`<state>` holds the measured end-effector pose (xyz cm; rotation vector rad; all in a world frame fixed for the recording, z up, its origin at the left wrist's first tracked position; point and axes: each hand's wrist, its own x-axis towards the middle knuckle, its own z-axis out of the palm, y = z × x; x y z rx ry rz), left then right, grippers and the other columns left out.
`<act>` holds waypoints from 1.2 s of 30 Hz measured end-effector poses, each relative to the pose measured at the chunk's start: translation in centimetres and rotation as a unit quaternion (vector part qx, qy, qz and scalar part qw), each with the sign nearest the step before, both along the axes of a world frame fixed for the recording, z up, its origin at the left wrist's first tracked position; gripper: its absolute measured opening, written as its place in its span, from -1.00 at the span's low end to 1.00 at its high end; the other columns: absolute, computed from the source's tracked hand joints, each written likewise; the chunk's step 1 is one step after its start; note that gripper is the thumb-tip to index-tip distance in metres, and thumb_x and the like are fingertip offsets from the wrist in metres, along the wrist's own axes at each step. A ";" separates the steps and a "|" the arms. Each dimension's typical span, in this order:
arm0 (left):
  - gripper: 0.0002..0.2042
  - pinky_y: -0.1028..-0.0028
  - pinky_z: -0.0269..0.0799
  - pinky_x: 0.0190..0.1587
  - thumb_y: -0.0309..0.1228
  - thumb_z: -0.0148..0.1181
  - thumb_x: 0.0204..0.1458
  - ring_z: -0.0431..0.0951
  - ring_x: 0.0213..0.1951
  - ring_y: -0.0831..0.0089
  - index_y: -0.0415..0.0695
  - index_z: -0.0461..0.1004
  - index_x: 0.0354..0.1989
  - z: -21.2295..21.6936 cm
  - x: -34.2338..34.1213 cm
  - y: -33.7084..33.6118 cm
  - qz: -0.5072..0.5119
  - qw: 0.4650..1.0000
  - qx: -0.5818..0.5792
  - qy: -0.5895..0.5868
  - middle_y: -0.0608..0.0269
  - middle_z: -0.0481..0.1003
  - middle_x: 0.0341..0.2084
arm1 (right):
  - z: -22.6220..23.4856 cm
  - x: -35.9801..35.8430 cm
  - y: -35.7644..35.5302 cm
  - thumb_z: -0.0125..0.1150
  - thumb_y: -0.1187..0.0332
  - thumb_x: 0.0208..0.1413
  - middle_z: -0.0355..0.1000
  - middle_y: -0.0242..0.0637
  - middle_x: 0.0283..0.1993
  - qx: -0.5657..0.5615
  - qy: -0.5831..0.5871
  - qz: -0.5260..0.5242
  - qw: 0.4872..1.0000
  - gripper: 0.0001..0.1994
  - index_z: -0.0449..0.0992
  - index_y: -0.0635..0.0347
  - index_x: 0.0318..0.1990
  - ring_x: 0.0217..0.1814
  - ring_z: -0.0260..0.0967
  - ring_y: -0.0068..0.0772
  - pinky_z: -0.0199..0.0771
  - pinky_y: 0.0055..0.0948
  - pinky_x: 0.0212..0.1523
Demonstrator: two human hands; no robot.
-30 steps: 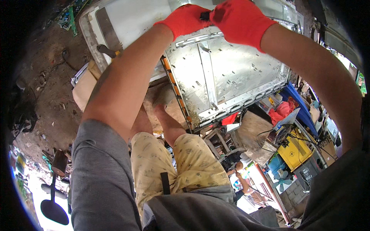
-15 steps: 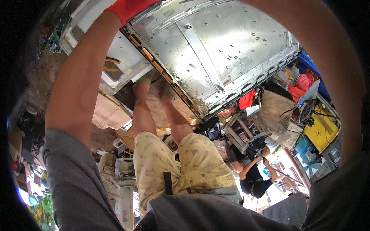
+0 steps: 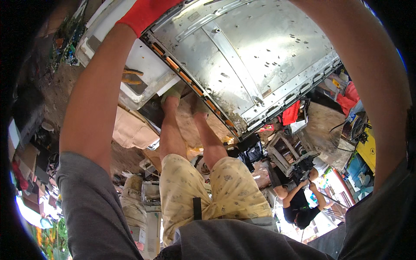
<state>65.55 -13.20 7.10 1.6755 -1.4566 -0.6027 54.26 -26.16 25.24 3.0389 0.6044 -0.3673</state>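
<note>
Across the top lies a large flat metal panel (image 3: 234, 60), silvery and dirty, with a raised strip and orange pieces along its left edge. My left hand (image 3: 149, 15), in a red glove, is at the panel's upper left edge and appears to touch it. The top of the picture cuts off its fingers, so their grip is hidden. My right forearm (image 3: 359, 56) reaches up past the panel's right side, and its hand is outside the picture.
A white plastic casing (image 3: 147, 63) with yellow-handled pliers (image 3: 132, 76) lies left of the panel. Flattened cardboard (image 3: 134, 128) is by my legs. At right are a wooden frame (image 3: 284, 151), a yellow bin (image 3: 367, 149) and a crouching person (image 3: 301, 203).
The whole view has shifted, so the panel, my legs and the clutter appear farther right. Slightly more of the red glove shows. The panel keeps nearly the same place relative to my legs.
</note>
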 end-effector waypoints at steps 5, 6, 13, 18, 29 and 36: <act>-0.47 0.33 0.47 0.20 -0.14 0.38 0.11 0.52 0.24 0.28 -0.08 0.50 0.23 1.8 0.3 0.9 0.012 0.974 0.191 -0.119 0.14 0.53 0.22 | -0.4 -0.2 0.9 0.27 0.30 0.09 0.58 0.03 0.02 -0.006 -0.037 -0.142 0.989 -0.71 0.63 0.24 -0.07 0.12 0.56 0.02 0.57 -0.14 0.07; -0.45 0.34 0.47 0.19 -0.13 0.39 0.10 0.51 0.24 0.28 -0.08 0.49 0.24 1.6 0.1 0.7 0.019 0.966 0.103 -0.237 0.14 0.53 0.22 | -0.6 -0.3 1.1 0.27 0.30 0.08 0.58 0.03 0.00 -0.006 -0.059 -0.156 0.986 -0.70 0.62 0.24 -0.06 0.11 0.56 0.02 0.57 -0.14 0.07; -0.42 0.19 0.40 0.29 -0.27 0.34 0.18 0.45 0.31 0.24 -0.08 0.35 0.37 3.2 -1.7 0.8 0.001 0.988 0.020 -0.152 0.11 0.47 0.28 | -0.8 -1.8 0.1 0.27 0.29 0.09 0.59 0.02 -0.04 0.047 -0.026 -0.079 0.995 -0.69 0.57 0.27 -0.05 0.07 0.57 0.04 0.56 -0.11 0.06; -0.55 0.13 0.47 0.20 -0.28 0.13 0.27 0.52 0.19 0.17 -0.13 0.37 0.31 1.1 -5.2 0.3 0.049 0.894 -0.127 0.427 0.08 0.51 0.19 | -0.8 -2.8 -0.4 0.27 0.27 0.09 0.58 -0.01 -0.04 0.054 0.022 -0.165 0.985 -0.69 0.57 0.21 -0.04 0.05 0.56 0.06 0.55 -0.10 0.07; -0.40 0.24 0.41 0.22 0.02 0.33 0.10 0.52 0.19 0.13 -0.03 0.46 0.26 -4.1 1.9 -0.2 0.002 0.971 0.190 -0.145 0.06 0.55 0.15 | -0.2 -3.9 -0.7 0.16 0.17 0.20 0.57 0.04 0.04 0.100 -0.016 -0.174 0.980 -0.63 0.58 0.23 0.03 0.15 0.54 0.04 0.52 -0.12 0.17; -0.42 0.21 0.48 0.13 0.02 0.36 0.11 0.53 0.22 0.16 -0.05 0.50 0.22 -4.3 1.8 -0.9 0.036 0.951 0.176 -0.250 0.08 0.54 0.19 | 0.0 -2.6 0.0 0.20 0.12 0.18 0.56 0.11 0.12 0.069 -0.034 -0.155 0.985 -0.53 0.55 0.25 0.14 0.17 0.54 0.07 0.53 -0.11 0.17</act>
